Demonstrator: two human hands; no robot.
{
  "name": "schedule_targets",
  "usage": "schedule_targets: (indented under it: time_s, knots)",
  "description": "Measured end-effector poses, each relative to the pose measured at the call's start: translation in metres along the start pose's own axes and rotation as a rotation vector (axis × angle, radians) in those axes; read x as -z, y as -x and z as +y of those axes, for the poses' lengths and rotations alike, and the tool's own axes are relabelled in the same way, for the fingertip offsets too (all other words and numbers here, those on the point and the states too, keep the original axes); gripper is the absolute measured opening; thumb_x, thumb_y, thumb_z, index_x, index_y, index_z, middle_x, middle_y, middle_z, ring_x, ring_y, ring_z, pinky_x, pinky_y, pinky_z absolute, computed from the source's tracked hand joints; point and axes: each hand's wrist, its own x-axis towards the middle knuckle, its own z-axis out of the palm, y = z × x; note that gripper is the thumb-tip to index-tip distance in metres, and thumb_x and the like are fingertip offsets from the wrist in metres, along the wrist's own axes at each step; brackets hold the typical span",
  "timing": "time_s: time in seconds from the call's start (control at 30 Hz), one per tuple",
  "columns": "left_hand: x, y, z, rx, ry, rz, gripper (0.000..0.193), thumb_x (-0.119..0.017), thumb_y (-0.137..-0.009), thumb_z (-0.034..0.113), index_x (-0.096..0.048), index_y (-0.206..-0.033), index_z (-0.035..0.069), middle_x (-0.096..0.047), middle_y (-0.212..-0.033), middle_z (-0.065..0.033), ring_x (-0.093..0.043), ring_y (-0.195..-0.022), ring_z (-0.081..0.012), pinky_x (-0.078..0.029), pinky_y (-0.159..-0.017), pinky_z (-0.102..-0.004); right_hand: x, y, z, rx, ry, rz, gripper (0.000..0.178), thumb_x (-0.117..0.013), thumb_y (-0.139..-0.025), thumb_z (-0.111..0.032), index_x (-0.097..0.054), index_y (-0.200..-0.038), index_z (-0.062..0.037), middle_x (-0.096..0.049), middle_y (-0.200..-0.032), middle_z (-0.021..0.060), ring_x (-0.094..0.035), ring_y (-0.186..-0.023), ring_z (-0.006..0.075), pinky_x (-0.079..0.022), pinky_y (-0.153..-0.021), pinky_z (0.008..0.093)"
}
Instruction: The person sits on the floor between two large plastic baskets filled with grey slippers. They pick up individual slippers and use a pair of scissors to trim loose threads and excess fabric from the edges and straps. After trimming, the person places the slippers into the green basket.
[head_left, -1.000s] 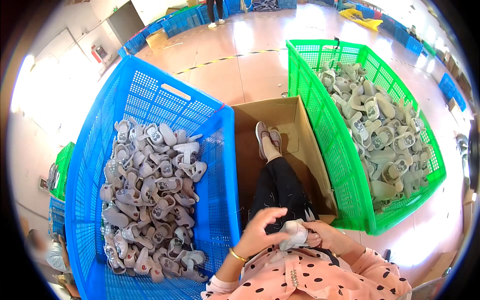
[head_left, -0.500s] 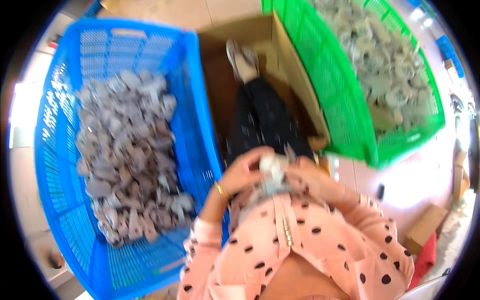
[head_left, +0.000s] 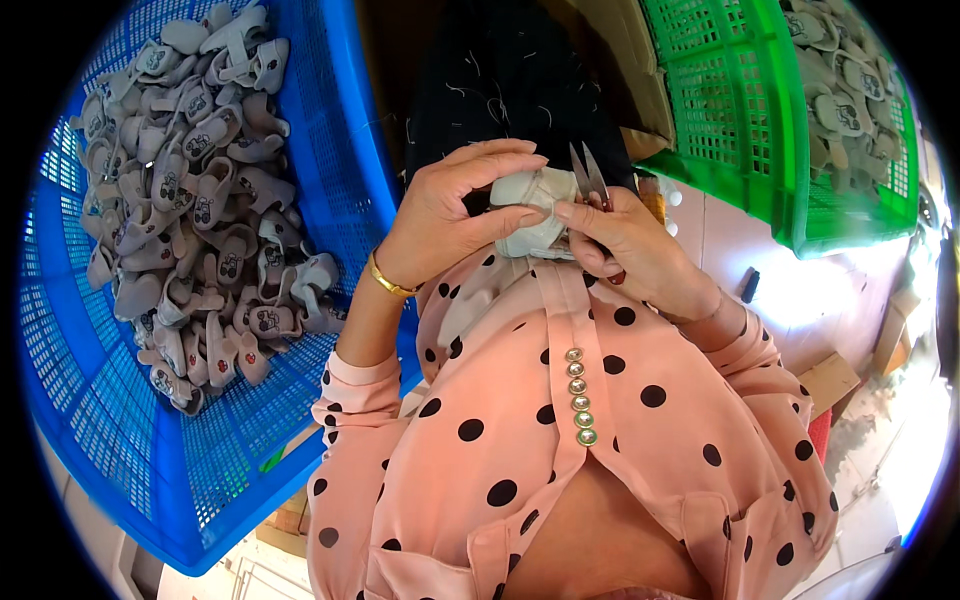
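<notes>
A small pale grey-white fabric shoe upper (head_left: 524,190) is held in front of my waist, over my lap. My left hand (head_left: 445,210) has it from the left, thumb on the near face and fingers curved over the far side. From the other side my right hand (head_left: 645,245) pinches its right edge between thumb and fingers. Small scissors (head_left: 590,178) also sit in my right hand, their blades pointing up and slightly parted, with a dark reddish handle partly hidden under the fingers.
To my left, a blue plastic basket (head_left: 345,110) contains a heap of grey shoe uppers (head_left: 215,190) with straps and printed pictures. A green basket (head_left: 725,110) at the far right has more uppers. A cardboard box (head_left: 628,60) stands between them. Loose threads lie on my dark trousers.
The view has tilted down, so the baskets and my hands appear higher. Both hands stay on the shoe upper at my lap, and the scissors blades now show clearly.
</notes>
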Motion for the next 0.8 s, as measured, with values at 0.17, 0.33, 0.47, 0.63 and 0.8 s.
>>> schedule_targets:
  time_s: [0.17, 0.33, 0.47, 0.63, 0.8]
  knots:
    - [0.011, -0.009, 0.021, 0.052, -0.178, -0.078, 0.027, -0.076, -0.080, 0.008, -0.072, -0.106, 0.004, -0.071, -0.106, -0.0112, -0.070, -0.085, -0.0171, -0.054, -0.070, -0.0250, -0.002, -0.002, 0.004, -0.055, 0.058, -0.053, 0.028, -0.053, -0.101, -0.027, -0.055, -0.082, -0.0065, -0.040, -0.054, -0.0050, -0.028, -0.044, 0.0021, -0.019, -0.040, 0.0201]
    - [0.003, -0.006, 0.014, -0.104, -0.315, 0.070, 0.012, -0.071, -0.084, 0.009, -0.072, -0.095, 0.003, -0.072, -0.094, -0.0101, -0.069, -0.073, -0.0203, -0.053, -0.063, -0.0256, -0.013, 0.009, -0.025, -0.075, 0.240, -0.002, 0.031, -0.051, -0.102, -0.030, -0.054, -0.085, -0.0046, -0.042, -0.056, -0.0038, -0.033, -0.045, 0.0036, -0.024, -0.042, 0.0199]
    - [-0.006, -0.002, 0.006, -0.207, -0.393, 0.205, 0.007, -0.067, -0.088, 0.005, -0.070, -0.094, 0.002, -0.072, -0.094, -0.0104, -0.069, -0.072, -0.0199, -0.053, -0.062, -0.0244, 0.017, 0.002, -0.017, 0.351, 0.777, 0.181, 0.034, -0.051, -0.101, -0.032, -0.056, -0.086, -0.0018, -0.049, -0.057, 0.0065, -0.047, -0.049, 0.0143, -0.037, -0.049, 0.0273]
    - [-0.009, -0.004, -0.008, -0.247, -0.386, 0.277, 0.008, -0.065, -0.090, 0.004, -0.068, -0.097, 0.002, -0.071, -0.091, -0.0100, -0.068, -0.072, -0.0181, -0.052, -0.060, -0.0241, 0.018, -0.007, -0.021, 0.467, 1.334, 0.202, 0.045, -0.052, -0.097, -0.045, -0.059, -0.081, -0.0029, -0.059, -0.061, 0.0168, -0.059, -0.056, 0.0354, -0.045, -0.052, 0.0408]
    - [-0.014, -0.004, -0.006, -0.201, -0.354, 0.356, 0.004, -0.068, -0.085, 0.006, -0.067, -0.089, 0.005, -0.069, -0.086, -0.0098, -0.067, -0.069, -0.0248, -0.052, -0.059, -0.0278, 0.015, -0.020, -0.020, 0.568, 1.409, 0.186, 0.047, -0.054, -0.095, -0.046, -0.057, -0.076, -0.0034, -0.056, -0.058, 0.0162, -0.056, -0.054, 0.0358, -0.043, -0.050, 0.0411]
